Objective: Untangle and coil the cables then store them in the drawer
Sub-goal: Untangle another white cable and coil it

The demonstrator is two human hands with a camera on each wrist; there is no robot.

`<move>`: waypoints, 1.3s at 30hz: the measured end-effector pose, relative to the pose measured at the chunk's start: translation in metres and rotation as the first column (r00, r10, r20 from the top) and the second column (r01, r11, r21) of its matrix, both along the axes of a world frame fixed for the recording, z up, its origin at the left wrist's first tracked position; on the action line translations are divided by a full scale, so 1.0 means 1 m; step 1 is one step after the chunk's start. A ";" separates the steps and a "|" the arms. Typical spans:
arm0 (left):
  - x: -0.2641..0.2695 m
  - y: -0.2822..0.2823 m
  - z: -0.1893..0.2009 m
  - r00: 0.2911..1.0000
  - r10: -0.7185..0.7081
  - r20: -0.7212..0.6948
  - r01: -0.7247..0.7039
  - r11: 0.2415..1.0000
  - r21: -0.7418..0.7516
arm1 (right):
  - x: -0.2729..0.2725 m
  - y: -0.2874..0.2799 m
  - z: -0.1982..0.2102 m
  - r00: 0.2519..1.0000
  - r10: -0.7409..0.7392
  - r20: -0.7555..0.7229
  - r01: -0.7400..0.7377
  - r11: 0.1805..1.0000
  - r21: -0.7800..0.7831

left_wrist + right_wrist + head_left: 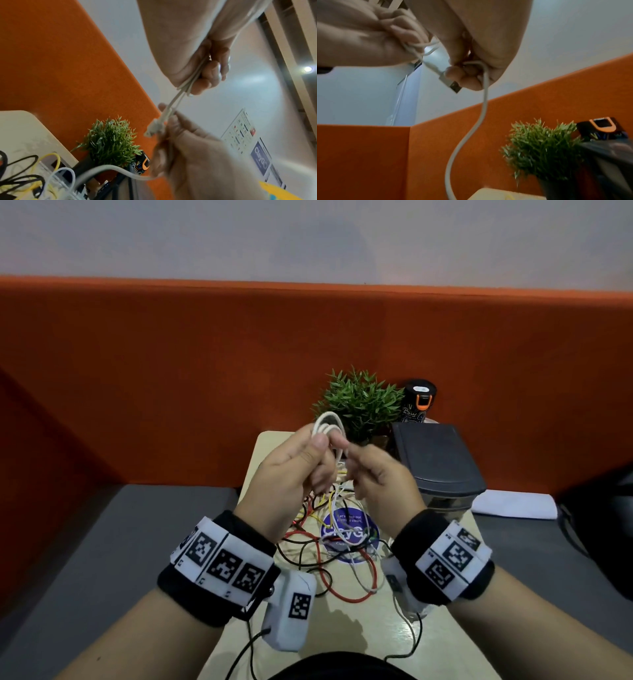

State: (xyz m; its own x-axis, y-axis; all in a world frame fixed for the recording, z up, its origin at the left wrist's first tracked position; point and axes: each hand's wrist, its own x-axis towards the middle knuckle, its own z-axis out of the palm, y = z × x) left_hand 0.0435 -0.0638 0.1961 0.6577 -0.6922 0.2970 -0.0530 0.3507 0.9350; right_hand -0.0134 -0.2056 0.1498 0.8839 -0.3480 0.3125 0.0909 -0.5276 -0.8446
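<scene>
white cable (327, 424) — half-coiled above tangled cables (329, 542).

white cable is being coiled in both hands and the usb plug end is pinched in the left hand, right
Not quite: the right wrist view shows the right hand pinching the USB plug. The left hand holds the white cable loops, as you said.

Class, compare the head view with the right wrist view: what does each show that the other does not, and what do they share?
Only the head view shows the tangle of red, black, yellow and white cables on the table, the round blue sticker and both wristbands. Only the right wrist view shows the USB plug at the right hand, with white cable trailing down. Both show the left hand gripping the white cable coil, the plant and the orange partition.
</scene>
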 end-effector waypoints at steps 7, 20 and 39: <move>0.007 -0.002 0.005 0.988 -0.027 -0.155 0.017 0.998 -0.068 | -0.002 0.009 -0.007 0.989 0.075 -0.128 -0.052 0.983 0.178; 0.004 -0.005 0.012 0.968 -0.049 -0.245 0.008 0.986 -0.164 | -0.013 0.005 -0.017 0.967 0.128 -0.222 -0.033 0.921 0.389; 0.014 -0.009 -0.004 0.853 0.177 0.492 -0.371 0.868 0.331 | -0.031 0.006 0.019 0.986 0.121 -0.117 -0.118 0.993 0.030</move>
State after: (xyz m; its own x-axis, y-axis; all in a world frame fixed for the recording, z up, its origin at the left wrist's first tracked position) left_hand 0.0575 -0.0725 0.1922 0.7082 -0.6224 0.3333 -0.5195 -0.1397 0.8430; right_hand -0.0448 -0.1997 0.1689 0.9498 -0.2433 0.1967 0.0512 -0.4995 -0.8648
